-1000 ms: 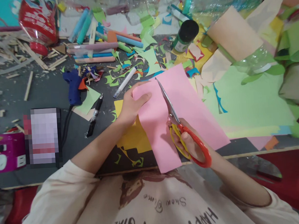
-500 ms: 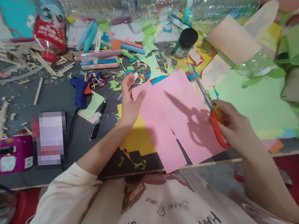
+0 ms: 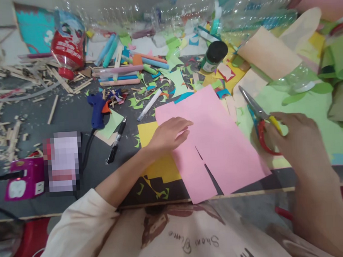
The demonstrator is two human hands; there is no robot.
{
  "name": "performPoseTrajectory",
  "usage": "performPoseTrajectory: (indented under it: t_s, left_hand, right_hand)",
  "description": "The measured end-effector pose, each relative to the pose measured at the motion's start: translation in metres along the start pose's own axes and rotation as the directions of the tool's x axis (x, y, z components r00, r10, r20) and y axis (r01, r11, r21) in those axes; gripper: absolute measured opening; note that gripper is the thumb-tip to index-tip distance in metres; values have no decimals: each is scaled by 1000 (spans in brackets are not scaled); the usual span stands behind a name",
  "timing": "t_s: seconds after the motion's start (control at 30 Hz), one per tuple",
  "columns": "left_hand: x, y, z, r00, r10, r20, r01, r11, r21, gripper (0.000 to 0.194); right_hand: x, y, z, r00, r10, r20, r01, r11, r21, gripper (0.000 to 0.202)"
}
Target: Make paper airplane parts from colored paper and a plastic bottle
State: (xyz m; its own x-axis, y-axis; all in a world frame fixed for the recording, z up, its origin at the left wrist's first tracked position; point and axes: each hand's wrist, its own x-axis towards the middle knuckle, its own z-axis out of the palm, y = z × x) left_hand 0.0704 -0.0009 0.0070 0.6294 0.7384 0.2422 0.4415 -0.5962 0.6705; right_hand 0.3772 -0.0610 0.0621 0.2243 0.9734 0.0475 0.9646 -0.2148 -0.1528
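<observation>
A sheet of pink paper (image 3: pixel 215 129) lies near the table's front edge, with a slit running up from its near side. My left hand (image 3: pixel 172 134) hovers over or rests on its left part, fingers loosely stretched and holding nothing. To the right of the sheet, my right hand (image 3: pixel 300 136) grips the scissors (image 3: pixel 257 107) by their red and yellow handles; the blades point away and to the left, over light green paper (image 3: pixel 294 101). Yellow paper (image 3: pixel 159 168) is partly under the pink sheet. A white pen (image 3: pixel 149 105) lies beyond my left hand.
A blue glue gun (image 3: pixel 97 111), a black pen (image 3: pixel 116 141), a phone (image 3: pixel 63 162) and a purple box (image 3: pixel 25 178) with a cable are on the left. Paper scraps, several markers, a dark-capped jar (image 3: pixel 215 56) and a red-labelled bottle (image 3: pixel 69 45) stand or lie farther back.
My left hand has moved from the sheet's far left corner toward its middle, uncovering the white pen. My right hand has carried the scissors right, off the pink sheet and lower.
</observation>
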Motion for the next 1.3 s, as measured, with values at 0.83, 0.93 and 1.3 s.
performPoseTrajectory:
  t_s: [0.83, 0.93, 1.3]
  left_hand:
    - [3, -14, -3, 931, -357, -72, 168, 596, -785, 69]
    - [3, -12, -1, 922, -387, -17, 218, 555, -802, 76]
    - [7, -15, -2, 866, -499, 25, 276, 436, -857, 94]
  right_hand:
    - [61, -14, -36, 865, -207, 458, 37, 935, 353, 32]
    - [79, -35, -27, 805, -312, 504, 138, 926, 353, 20]
    - [194, -82, -17, 967, -165, -192, 182, 980, 76, 47]
